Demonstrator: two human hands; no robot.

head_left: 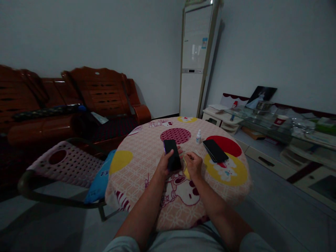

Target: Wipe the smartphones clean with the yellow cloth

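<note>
My left hand point(165, 163) is wrapped round a dark smartphone point(173, 155), thumb over its face and fingertips showing past the right edge. The phone is held above the round table point(147, 157), its screen dark. Close beside it, my right hand point(193, 163) is closed in a pinch on a thin, limp yellow piece point(186, 172) that looks like cloth; its exact kind is unclear. Beyond the right hand stands a small white bottle point(198, 137), upright. Right of that lies a flat black object point(215, 151), like a wallet or a phone in a case.
A patterned cloth covers the table. To the left are a woven folding chair point(65, 161) with a blue packet point(101, 180) and a wooden sofa point(102, 94). A tall white air conditioner point(195, 59) stands behind; a cluttered glass-topped cabinet point(262, 120) is at right.
</note>
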